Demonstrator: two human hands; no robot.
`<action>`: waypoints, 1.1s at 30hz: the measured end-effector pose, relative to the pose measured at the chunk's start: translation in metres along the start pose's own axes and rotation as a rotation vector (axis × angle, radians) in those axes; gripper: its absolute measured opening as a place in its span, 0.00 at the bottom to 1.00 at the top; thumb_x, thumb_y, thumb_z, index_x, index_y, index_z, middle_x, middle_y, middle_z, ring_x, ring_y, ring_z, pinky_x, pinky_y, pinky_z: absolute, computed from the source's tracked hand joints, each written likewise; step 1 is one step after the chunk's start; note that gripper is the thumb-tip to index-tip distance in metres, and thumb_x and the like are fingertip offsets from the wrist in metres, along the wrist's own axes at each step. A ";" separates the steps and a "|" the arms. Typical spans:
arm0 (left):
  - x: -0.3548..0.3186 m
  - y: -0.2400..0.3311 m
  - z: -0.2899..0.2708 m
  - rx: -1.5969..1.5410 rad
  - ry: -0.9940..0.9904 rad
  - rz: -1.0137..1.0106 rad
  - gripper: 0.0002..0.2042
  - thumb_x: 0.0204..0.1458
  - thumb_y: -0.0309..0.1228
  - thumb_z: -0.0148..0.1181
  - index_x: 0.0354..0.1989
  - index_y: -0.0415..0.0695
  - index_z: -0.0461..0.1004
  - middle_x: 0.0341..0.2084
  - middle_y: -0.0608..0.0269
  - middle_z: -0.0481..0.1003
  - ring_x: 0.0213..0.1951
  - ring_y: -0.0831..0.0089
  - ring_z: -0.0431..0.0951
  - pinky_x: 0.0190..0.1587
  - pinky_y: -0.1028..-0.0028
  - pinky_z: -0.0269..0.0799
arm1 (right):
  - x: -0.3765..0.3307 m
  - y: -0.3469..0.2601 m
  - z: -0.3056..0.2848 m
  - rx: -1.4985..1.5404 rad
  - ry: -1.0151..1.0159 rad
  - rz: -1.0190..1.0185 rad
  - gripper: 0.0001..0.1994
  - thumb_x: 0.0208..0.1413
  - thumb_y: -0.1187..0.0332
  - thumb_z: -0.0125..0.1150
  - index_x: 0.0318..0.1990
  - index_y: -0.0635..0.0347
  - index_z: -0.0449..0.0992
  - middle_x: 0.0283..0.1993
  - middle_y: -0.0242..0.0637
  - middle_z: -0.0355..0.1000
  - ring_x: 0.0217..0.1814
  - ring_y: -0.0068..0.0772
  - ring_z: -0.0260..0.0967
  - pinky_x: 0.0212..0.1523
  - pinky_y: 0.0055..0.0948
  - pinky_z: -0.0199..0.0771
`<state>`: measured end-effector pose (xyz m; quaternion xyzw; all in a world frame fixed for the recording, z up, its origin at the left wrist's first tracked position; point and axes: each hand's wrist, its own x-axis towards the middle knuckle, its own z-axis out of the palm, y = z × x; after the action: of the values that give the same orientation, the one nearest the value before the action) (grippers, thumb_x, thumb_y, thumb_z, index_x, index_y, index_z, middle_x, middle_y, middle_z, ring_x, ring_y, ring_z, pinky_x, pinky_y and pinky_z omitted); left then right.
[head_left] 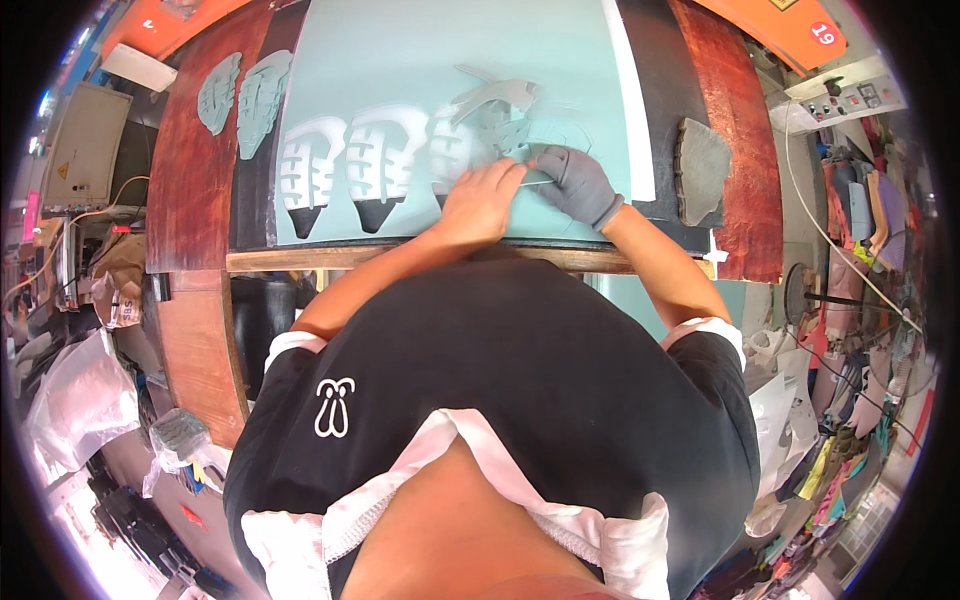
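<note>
A pale teal sheet point(420, 60) is spread flat on the bench point(195, 190). The bare left hand point(483, 200) is pressed on the sheet, fingers curled down beside a white shoe-shaped piece point(452, 150). A thin blade-like tool point(537, 181) is pinched in the fingers of the grey-gloved right hand point(580, 182), just beside the left. Two more white pieces point(345, 160) are laid further left.

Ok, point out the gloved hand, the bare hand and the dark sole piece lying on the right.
Right hand point(580, 183), head view: back of the grey glove.
Left hand point(484, 200), head view: back of the bare hand.
Dark sole piece point(702, 168), head view: its middle, on the black strip.
</note>
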<state>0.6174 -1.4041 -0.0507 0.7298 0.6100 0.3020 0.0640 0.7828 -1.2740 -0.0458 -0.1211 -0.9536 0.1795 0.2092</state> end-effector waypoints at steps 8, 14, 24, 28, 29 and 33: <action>0.035 -0.038 -0.060 -0.903 -0.211 -0.476 0.16 0.47 0.17 0.44 0.43 0.38 0.74 0.36 0.63 0.75 0.37 0.76 0.74 0.41 0.74 0.70 | 0.009 -0.007 -0.007 0.421 0.085 0.318 0.23 0.44 0.65 0.64 0.50 0.57 0.70 0.47 0.39 0.70 0.51 0.38 0.66 0.51 0.33 0.66; 0.044 -0.036 -0.081 -1.079 -0.310 -0.607 0.17 0.45 0.17 0.45 0.43 0.38 0.73 0.34 0.60 0.76 0.37 0.74 0.75 0.40 0.74 0.70 | 0.036 -0.017 -0.018 0.327 -0.174 0.476 0.10 0.48 0.70 0.62 0.39 0.62 0.74 0.40 0.36 0.67 0.45 0.29 0.66 0.44 0.28 0.68; 0.034 -0.030 -0.155 -0.945 -0.460 -0.250 0.24 0.48 0.20 0.47 0.57 0.37 0.62 0.41 0.59 0.74 0.42 0.72 0.75 0.46 0.73 0.69 | 0.078 -0.081 -0.039 0.191 0.518 0.044 0.07 0.53 0.70 0.58 0.37 0.64 0.75 0.33 0.35 0.70 0.32 0.28 0.67 0.35 0.25 0.67; 0.027 -0.021 -0.172 -0.864 -0.380 -0.020 0.20 0.54 0.27 0.50 0.56 0.36 0.63 0.40 0.59 0.74 0.42 0.74 0.74 0.43 0.74 0.71 | 0.088 -0.117 -0.036 0.541 0.601 0.327 0.12 0.56 0.65 0.56 0.40 0.65 0.74 0.30 0.32 0.71 0.31 0.21 0.66 0.34 0.23 0.68; 0.026 -0.021 -0.173 -0.845 -0.367 -0.062 0.19 0.55 0.30 0.51 0.55 0.36 0.64 0.39 0.59 0.74 0.41 0.74 0.74 0.42 0.74 0.72 | 0.091 -0.125 -0.035 0.583 0.609 0.347 0.13 0.57 0.64 0.55 0.41 0.66 0.74 0.29 0.31 0.70 0.30 0.19 0.65 0.34 0.22 0.68; 0.030 -0.031 -0.175 -1.019 -0.437 -0.131 0.16 0.58 0.35 0.50 0.48 0.36 0.67 0.37 0.59 0.74 0.38 0.75 0.74 0.39 0.74 0.75 | 0.091 -0.148 -0.035 0.712 0.578 0.390 0.18 0.56 0.62 0.54 0.48 0.66 0.71 0.37 0.31 0.70 0.36 0.20 0.66 0.38 0.22 0.68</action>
<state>0.5023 -1.4171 0.0874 0.6127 0.4037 0.3958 0.5523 0.6952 -1.3702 0.0742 -0.2632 -0.6957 0.4888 0.4559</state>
